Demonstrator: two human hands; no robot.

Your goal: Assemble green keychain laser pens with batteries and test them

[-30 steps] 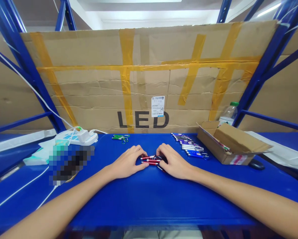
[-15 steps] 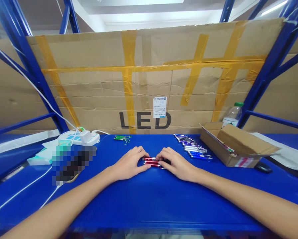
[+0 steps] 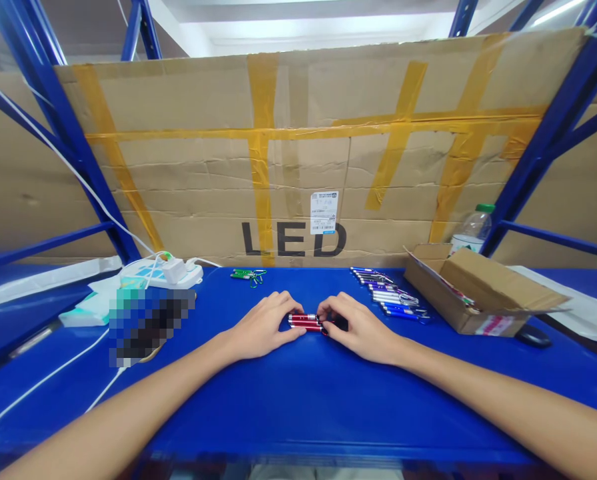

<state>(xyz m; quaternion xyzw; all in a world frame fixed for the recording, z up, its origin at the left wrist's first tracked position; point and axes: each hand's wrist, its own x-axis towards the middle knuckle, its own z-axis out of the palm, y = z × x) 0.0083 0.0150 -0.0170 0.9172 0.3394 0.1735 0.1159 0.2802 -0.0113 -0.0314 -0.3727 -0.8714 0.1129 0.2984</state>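
Several slim red penlights (image 3: 306,322) with silver ends lie side by side on the blue tabletop (image 3: 298,400). My left hand (image 3: 263,327) is closed round their left ends, thumb on the near side and fingertips on the far side. At the right ends my right hand (image 3: 361,330) is curled, its thumb and fingers pinching there; its fingers hide part of those ends. Green penlights (image 3: 242,274) with green clips lie further back, left of centre. Blue, purple and silver penlights (image 3: 386,295) with clips form a slanting row beyond my right hand.
On the right stand an open cardboard box (image 3: 488,293), a black computer mouse (image 3: 533,336) and a green-capped bottle (image 3: 473,227). A power strip (image 3: 191,273), cables and a blurred-out dark object (image 3: 153,327) lie left. Tall taped cardboard (image 3: 203,167) closes the back; blue posts flank it.
The red penlights sit more evenly lined up between my hands. My right fingers have shifted slightly at their right ends. The whole view has moved a little.
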